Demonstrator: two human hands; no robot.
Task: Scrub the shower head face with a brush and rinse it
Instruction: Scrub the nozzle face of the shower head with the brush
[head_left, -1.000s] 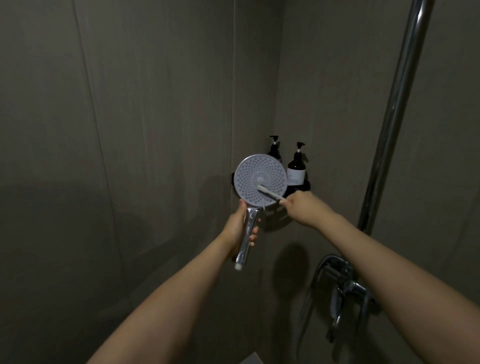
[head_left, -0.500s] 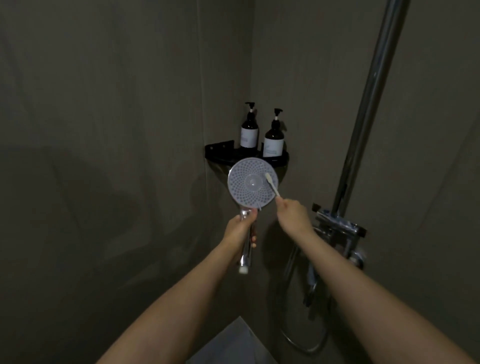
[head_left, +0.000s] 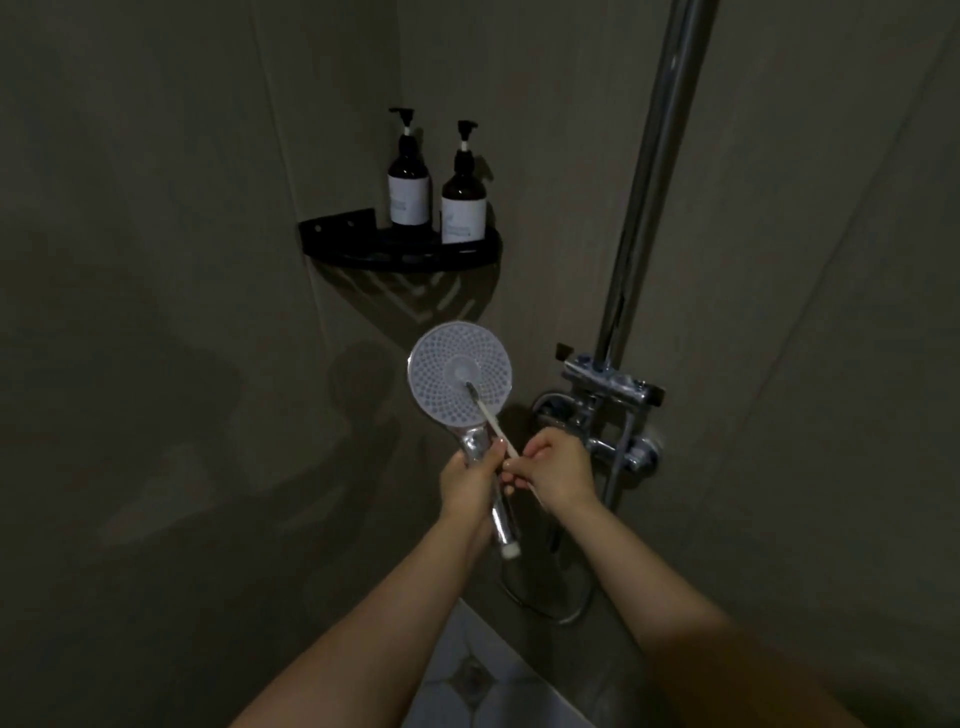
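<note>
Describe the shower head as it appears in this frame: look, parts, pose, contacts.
The shower head has a round, pale face dotted with rings of small nozzles around a plain central disc, on a shiny chrome-looking handle with a white end cap. It is held roughly upright, face toward the camera, below the corner shelf. The left hand grips its handle; the brush tip rests near the face's centre.

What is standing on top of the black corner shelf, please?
Two dark pump bottles with pale labels stand on the black corner shelf: the taller bottle nearer the corner, the shorter bottle to its right. Their bases are hidden behind the shelf rim.
</note>
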